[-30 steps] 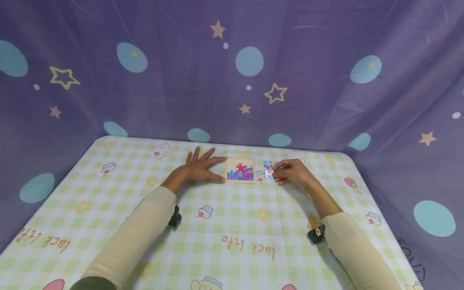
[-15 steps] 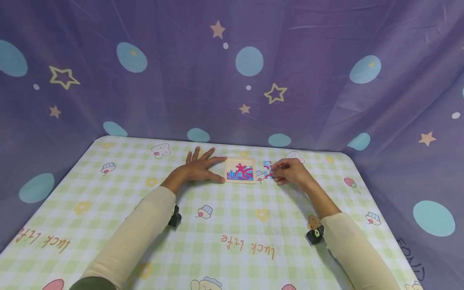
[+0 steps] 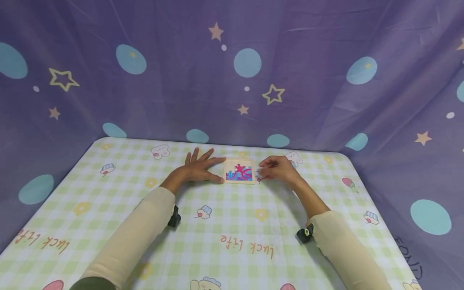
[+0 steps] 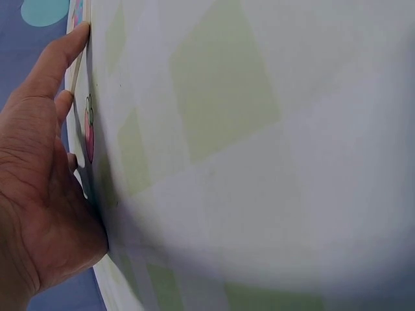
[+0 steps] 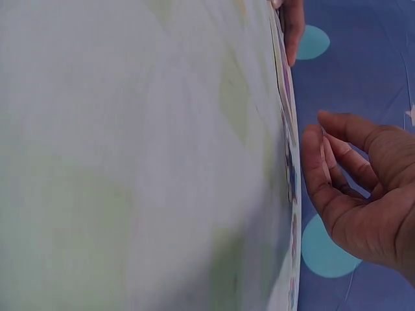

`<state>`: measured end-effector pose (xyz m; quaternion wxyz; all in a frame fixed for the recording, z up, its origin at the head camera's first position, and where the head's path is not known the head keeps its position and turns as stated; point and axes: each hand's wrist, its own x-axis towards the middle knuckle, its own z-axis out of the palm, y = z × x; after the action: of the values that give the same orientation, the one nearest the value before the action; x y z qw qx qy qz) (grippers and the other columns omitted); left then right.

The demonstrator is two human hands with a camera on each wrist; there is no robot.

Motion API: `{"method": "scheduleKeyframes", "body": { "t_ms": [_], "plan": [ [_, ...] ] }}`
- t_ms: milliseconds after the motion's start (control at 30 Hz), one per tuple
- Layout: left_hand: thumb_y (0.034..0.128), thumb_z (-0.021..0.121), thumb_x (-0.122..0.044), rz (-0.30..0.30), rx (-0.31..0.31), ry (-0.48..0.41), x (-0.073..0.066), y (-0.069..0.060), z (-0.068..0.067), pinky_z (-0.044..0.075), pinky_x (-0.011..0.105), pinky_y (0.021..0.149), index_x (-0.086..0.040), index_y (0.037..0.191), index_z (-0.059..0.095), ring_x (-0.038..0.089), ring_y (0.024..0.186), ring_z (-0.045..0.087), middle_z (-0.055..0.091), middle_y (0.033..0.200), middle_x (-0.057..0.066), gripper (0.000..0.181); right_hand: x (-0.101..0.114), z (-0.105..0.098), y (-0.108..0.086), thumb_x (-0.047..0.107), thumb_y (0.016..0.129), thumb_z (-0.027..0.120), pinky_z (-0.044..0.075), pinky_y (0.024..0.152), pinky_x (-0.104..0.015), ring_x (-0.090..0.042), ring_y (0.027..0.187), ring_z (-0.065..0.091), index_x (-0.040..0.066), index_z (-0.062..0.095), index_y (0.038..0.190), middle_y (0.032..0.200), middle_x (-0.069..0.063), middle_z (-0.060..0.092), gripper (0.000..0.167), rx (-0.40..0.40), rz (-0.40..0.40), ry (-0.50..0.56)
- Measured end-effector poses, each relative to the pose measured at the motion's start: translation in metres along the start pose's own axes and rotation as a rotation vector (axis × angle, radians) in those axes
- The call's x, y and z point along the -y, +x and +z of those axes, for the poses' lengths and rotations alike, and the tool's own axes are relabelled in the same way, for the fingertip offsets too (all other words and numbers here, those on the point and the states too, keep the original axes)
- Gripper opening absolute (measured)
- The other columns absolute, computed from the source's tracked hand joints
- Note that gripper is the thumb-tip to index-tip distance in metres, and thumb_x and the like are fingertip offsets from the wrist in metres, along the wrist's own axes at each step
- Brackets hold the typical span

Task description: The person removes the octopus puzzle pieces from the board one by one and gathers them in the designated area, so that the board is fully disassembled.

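A small square wooden puzzle tray lies near the back of the table, partly filled with pink, blue and purple jigsaw pieces. My left hand is spread beside it, with thumb and forefinger touching its left edge. My right hand hovers just right of the tray. In the right wrist view its fingers are loosely bent, thumb and forefinger apart, with no piece visible between them. Loose jigsaw pieces lie on the table below it, seen edge-on. In the head view this hand mostly hides them.
A green-and-white checked tablecloth printed with cartoons covers the table. Behind its back edge hangs a purple curtain with stars and blue ovals. A dark camera sits on each wrist.
My right hand has moved left from the loose pieces towards the tray and now covers those pieces. The left hand keeps its place at the tray. The view has shifted slightly.
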<state>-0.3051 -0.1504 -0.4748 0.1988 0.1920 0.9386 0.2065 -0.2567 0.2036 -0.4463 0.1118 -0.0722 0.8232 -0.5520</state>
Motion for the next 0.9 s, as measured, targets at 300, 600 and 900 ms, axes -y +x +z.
{"method": "scheduleKeyframes", "body": {
  "t_ms": [300, 600, 900],
  "plan": [
    [0.0831, 0.076, -0.09, 0.006, -0.001, -0.006, -0.003, -0.003, -0.002, -0.026, 0.072, 0.135, -0.057, 0.174, 0.034, 0.047, 0.172, -0.033, -0.007, 0.193, -0.005, 0.105, 0.007, 0.018, 0.008, 0.003, 0.1, 0.081, 0.07, 0.082, -0.033, -0.018, 0.083, 0.079, -0.01, 0.073, 0.131, 0.108, -0.013, 0.075, 0.035, 0.075, -0.029, 0.031],
    [0.0837, 0.074, -0.091, -0.01, 0.005, -0.004, -0.005, -0.005, -0.003, -0.025, 0.072, 0.135, -0.055, 0.175, 0.033, 0.048, 0.172, -0.032, -0.007, 0.194, -0.002, 0.106, 0.015, 0.034, 0.016, 0.011, 0.094, 0.091, 0.062, 0.075, -0.027, -0.014, 0.087, 0.071, -0.002, 0.079, 0.126, 0.109, -0.01, 0.08, 0.037, 0.056, -0.06, -0.07],
    [0.0852, 0.075, -0.088, 0.005, 0.009, -0.033, -0.012, -0.011, -0.007, -0.026, 0.074, 0.133, -0.053, 0.175, 0.035, 0.05, 0.171, -0.033, -0.008, 0.194, -0.001, 0.104, 0.017, 0.042, 0.023, 0.008, 0.092, 0.091, 0.063, 0.073, -0.028, -0.013, 0.077, 0.073, -0.003, 0.079, 0.123, 0.102, -0.008, 0.08, 0.035, 0.048, -0.044, -0.08]
  ]
}}
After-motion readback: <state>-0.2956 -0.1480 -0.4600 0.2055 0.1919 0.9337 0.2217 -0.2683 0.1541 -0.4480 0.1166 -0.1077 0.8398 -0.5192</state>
